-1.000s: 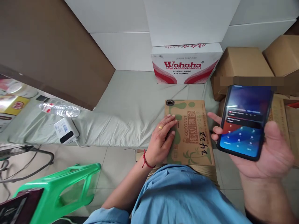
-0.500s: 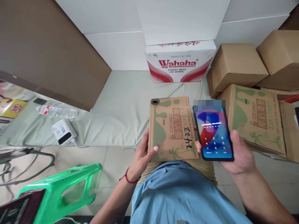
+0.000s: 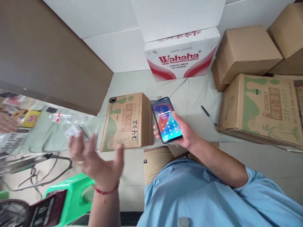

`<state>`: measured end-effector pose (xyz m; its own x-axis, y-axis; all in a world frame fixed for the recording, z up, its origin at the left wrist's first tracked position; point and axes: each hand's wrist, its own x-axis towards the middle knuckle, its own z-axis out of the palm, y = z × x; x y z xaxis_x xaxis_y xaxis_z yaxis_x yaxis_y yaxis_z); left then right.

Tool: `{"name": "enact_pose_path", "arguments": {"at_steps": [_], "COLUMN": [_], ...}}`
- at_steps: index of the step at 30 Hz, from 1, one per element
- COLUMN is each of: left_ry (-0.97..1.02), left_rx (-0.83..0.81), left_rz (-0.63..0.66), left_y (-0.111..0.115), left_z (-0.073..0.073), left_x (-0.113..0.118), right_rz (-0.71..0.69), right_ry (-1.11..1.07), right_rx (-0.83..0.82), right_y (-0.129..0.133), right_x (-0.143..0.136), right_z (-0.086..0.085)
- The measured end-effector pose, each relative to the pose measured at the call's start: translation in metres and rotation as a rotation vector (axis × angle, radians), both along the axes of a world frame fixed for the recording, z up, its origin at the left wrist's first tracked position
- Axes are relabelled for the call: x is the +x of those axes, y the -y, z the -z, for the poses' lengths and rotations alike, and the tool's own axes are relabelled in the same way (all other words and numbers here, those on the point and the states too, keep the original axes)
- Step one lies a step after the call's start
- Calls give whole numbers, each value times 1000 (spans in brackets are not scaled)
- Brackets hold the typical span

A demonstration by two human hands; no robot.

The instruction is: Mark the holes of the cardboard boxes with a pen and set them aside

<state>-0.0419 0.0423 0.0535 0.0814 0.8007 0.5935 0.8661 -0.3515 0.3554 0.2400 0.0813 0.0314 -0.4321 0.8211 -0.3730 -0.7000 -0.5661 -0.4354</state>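
Observation:
My left hand (image 3: 100, 165) is raised with its fingers spread, a little blurred, and holds nothing. A red cord bracelet (image 3: 105, 191) circles its wrist. Just beyond it, a brown coconut carton (image 3: 120, 126) marked 2422 stands on the cloth-covered table. Fingers of my right hand (image 3: 188, 130) are wrapped round a smartphone (image 3: 167, 118), whose lit screen shows a number pad. The phone is tilted, close to the carton's right side. A black pen (image 3: 208, 115) lies on the cloth to the right of the phone.
A white Wahaha water box (image 3: 181, 58) stands at the back. Another coconut carton (image 3: 265, 104) is on the right, below plain brown boxes (image 3: 251, 47). Leftward are a plastic bottle (image 3: 68, 118), a green stool (image 3: 71, 192) and another person's hand (image 3: 8, 121).
The carton has gone from my lap onto the table, farther left. My left hand has let go of it and moved left. My right hand has carried the phone left, and the view has shifted.

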Motion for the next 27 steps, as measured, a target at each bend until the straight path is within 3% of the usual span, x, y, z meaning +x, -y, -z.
{"name": "enact_pose_path", "arguments": {"at_steps": [3, 6, 8, 15, 21, 24, 27], "left_ry": [-263, -281, -250, -235, -213, -185, -144], "left_rx": [38, -28, -58, -211, -250, -300, -254], "left_rz": [218, 165, 135, 108, 18, 1, -39], "left_y": [19, 13, -3, -82, -147, -170, -178], "left_z": [23, 47, 54, 37, 35, 32, 34], "left_x": [30, 46, 42, 1, -25, -29, -28], "right_rz": [145, 206, 196, 262, 353, 378, 351], "right_ry": [184, 350, 412, 491, 574, 659, 787], "right_rx": [-147, -274, -308, -279, -171, -73, -17], "right_y": [11, 20, 24, 36, 46, 51, 61], "right_x": [25, 49, 59, 66, 66, 71, 77], "right_z": [13, 25, 30, 45, 44, 47, 54]}}
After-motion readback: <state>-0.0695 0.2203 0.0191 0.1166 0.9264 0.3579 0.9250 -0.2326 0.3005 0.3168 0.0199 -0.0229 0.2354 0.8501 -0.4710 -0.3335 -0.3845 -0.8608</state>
